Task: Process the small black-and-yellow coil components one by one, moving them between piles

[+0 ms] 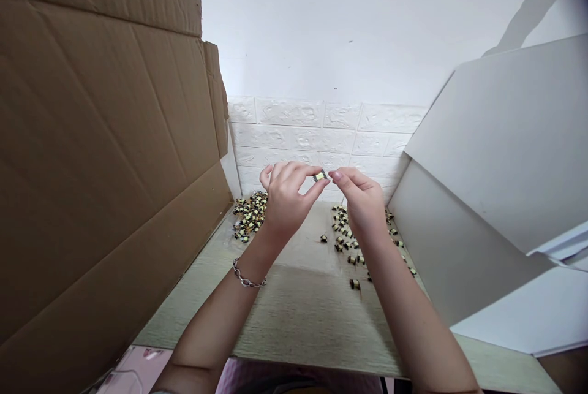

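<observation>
Between the thumb and index finger of my left hand (290, 192) is a small transformer coil (320, 176), black at its ends with yellow tape round the middle. It is held up above the table. My right hand (365, 198) is closed in a pinch right beside the coil's right end; whatever its fingertips grip is too small to make out. Below and to the left lies a dense pile of similar coils (250, 216), partly behind my left hand. More coils (340, 241) are spread out under my right hand and forearm, some with thin wires sticking out.
A tall cardboard sheet (101, 136) walls off the left side of the wooden table (275, 314). White panels (478, 198) stand along the right. At the back is a white wall with a brick pattern (294, 115). One lone coil (354, 284) lies nearer the front edge.
</observation>
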`<action>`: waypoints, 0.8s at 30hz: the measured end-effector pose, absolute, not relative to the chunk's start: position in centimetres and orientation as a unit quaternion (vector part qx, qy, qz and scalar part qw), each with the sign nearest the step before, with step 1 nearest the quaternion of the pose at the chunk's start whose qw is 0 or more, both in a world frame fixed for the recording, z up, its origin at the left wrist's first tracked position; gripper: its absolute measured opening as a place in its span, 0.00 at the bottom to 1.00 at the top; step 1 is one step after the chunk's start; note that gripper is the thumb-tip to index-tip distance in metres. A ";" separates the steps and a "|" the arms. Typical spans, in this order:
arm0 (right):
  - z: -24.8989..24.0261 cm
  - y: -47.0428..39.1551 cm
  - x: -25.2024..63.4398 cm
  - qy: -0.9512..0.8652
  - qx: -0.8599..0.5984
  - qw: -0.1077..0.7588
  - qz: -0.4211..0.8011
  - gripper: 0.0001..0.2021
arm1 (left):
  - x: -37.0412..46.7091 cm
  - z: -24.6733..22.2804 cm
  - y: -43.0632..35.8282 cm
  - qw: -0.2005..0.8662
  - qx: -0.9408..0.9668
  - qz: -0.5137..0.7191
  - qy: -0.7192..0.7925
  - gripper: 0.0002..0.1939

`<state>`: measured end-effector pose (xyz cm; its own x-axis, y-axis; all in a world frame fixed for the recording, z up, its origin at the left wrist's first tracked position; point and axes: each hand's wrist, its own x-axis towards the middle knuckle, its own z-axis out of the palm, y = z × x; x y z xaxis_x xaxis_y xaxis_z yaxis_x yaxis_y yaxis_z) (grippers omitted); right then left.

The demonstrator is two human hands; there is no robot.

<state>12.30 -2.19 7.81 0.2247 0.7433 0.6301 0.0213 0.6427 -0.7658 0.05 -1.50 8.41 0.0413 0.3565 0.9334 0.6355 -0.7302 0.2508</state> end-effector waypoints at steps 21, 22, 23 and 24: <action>7.4 -1.7 11.9 -0.501 -0.345 0.753 0.251 0.08 | 0.3 7.8 -1.3 0.186 -0.724 -0.562 -0.354 0.07; 7.4 -1.7 11.9 -0.500 -0.344 0.754 0.251 0.08 | 0.3 7.8 -1.3 0.190 -0.722 -0.563 -0.355 0.07; 7.3 -1.6 11.9 -0.499 -0.343 0.755 0.252 0.08 | 0.3 7.8 -1.3 0.192 -0.720 -0.564 -0.356 0.07; 7.3 -1.6 11.9 -0.499 -0.341 0.756 0.253 0.08 | 0.4 7.8 -1.3 0.194 -0.718 -0.565 -0.356 0.07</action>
